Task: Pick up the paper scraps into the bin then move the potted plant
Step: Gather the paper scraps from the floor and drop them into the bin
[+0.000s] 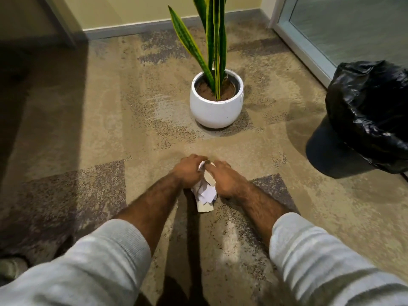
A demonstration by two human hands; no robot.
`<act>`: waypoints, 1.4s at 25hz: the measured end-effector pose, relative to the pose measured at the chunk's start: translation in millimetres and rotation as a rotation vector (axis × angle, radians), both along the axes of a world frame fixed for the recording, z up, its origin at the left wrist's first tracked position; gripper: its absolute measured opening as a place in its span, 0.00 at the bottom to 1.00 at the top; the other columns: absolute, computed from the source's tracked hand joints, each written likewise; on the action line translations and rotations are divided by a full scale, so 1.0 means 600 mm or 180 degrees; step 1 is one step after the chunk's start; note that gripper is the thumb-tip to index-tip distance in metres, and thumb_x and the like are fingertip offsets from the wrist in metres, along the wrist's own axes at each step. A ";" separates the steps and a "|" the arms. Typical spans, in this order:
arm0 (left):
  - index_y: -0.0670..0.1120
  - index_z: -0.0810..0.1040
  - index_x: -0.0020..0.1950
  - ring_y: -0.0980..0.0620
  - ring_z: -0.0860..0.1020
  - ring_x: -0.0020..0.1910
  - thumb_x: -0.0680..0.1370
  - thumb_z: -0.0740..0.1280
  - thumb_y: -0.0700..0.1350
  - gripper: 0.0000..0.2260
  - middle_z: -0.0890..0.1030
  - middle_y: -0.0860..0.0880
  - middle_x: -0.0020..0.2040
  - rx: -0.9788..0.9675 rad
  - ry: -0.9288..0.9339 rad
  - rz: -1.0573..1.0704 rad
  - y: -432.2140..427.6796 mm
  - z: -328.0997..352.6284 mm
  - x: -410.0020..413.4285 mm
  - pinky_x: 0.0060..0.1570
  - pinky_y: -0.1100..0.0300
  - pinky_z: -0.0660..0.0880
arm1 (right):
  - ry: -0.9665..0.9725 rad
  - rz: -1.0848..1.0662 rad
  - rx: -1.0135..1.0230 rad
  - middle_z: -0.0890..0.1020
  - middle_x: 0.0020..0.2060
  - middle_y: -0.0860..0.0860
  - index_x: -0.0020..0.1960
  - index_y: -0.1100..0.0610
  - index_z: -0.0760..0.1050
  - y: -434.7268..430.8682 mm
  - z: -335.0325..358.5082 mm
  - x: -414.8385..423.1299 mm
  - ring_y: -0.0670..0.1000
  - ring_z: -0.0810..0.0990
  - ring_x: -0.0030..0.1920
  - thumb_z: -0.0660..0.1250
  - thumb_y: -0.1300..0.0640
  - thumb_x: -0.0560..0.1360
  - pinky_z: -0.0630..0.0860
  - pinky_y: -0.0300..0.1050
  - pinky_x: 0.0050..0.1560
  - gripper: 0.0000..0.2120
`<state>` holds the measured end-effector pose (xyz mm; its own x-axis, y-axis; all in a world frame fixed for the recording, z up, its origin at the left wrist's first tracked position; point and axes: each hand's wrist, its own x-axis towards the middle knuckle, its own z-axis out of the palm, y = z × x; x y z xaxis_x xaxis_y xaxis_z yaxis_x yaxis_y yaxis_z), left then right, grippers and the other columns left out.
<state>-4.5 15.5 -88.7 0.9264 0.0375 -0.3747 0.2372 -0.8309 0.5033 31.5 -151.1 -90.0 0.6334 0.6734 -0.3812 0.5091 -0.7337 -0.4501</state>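
Note:
Crumpled white paper scraps (205, 195) lie bunched on the carpet in the lower middle of the head view. My left hand (189, 172) and my right hand (223, 180) curl round the bunch from either side, fingers meeting over its top. Part of the paper is hidden under my hands. The potted plant (216, 107), a snake plant in a round white pot, stands upright on the carpet beyond my hands. The bin (364, 120), lined with a black plastic bag, stands at the right edge.
A glass door with a pale frame (309, 47) runs behind the bin at the upper right. A wall with a grey skirting board (132, 29) closes the far side. Patterned beige and grey carpet (88, 129) covers the floor, dark with shadow at the left.

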 end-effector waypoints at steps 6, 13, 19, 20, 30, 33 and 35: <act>0.56 0.57 0.81 0.40 0.65 0.75 0.75 0.72 0.59 0.39 0.62 0.43 0.79 -0.0081 0.0418 0.0232 0.019 0.015 -0.035 0.74 0.44 0.67 | 0.0206 -0.0608 -0.0164 0.72 0.68 0.61 0.79 0.48 0.58 -0.018 0.039 0.030 0.62 0.75 0.65 0.69 0.57 0.74 0.75 0.51 0.62 0.37; 0.59 0.46 0.82 0.42 0.58 0.77 0.58 0.81 0.64 0.62 0.57 0.47 0.80 0.0734 0.0366 -0.0253 -0.008 -0.023 -0.064 0.69 0.42 0.70 | 0.0119 -0.0397 -0.0912 0.62 0.70 0.60 0.78 0.41 0.46 -0.002 0.018 -0.025 0.65 0.72 0.66 0.87 0.51 0.53 0.78 0.58 0.60 0.67; 0.60 0.49 0.81 0.43 0.63 0.70 0.60 0.83 0.55 0.58 0.59 0.47 0.73 0.0419 0.0247 -0.0048 -0.011 -0.047 -0.061 0.65 0.45 0.73 | 0.0156 -0.0684 -0.0686 0.63 0.68 0.61 0.77 0.44 0.53 0.007 -0.002 -0.028 0.65 0.76 0.63 0.87 0.53 0.55 0.79 0.56 0.55 0.61; 0.59 0.50 0.81 0.44 0.64 0.69 0.61 0.83 0.54 0.57 0.60 0.48 0.71 0.0346 0.0247 -0.0038 -0.014 -0.049 -0.060 0.65 0.45 0.74 | 0.0163 -0.0697 -0.0615 0.63 0.68 0.61 0.77 0.45 0.55 0.011 -0.005 -0.029 0.65 0.76 0.63 0.86 0.54 0.56 0.79 0.56 0.54 0.59; 0.46 0.76 0.55 0.45 0.78 0.49 0.75 0.70 0.44 0.10 0.77 0.45 0.52 -0.0310 -0.0224 0.0558 -0.045 -0.046 -0.064 0.45 0.58 0.70 | 0.0112 -0.1162 0.0285 0.76 0.54 0.60 0.58 0.57 0.73 0.046 -0.015 -0.043 0.62 0.81 0.51 0.70 0.56 0.75 0.76 0.50 0.45 0.13; 0.48 0.74 0.46 0.47 0.80 0.44 0.76 0.68 0.39 0.05 0.80 0.49 0.43 -0.0592 -0.0334 0.0741 -0.052 -0.025 -0.060 0.38 0.60 0.69 | 0.0263 -0.1376 0.0481 0.81 0.47 0.58 0.51 0.57 0.73 0.044 0.002 -0.035 0.60 0.81 0.45 0.69 0.60 0.74 0.79 0.50 0.39 0.07; 0.49 0.75 0.46 0.48 0.80 0.42 0.76 0.67 0.38 0.06 0.80 0.51 0.41 -0.0726 -0.0367 0.0817 -0.056 -0.002 -0.052 0.35 0.60 0.72 | 0.0371 -0.1534 0.0603 0.81 0.43 0.55 0.47 0.55 0.72 0.043 0.019 -0.021 0.57 0.80 0.44 0.71 0.62 0.73 0.77 0.48 0.38 0.08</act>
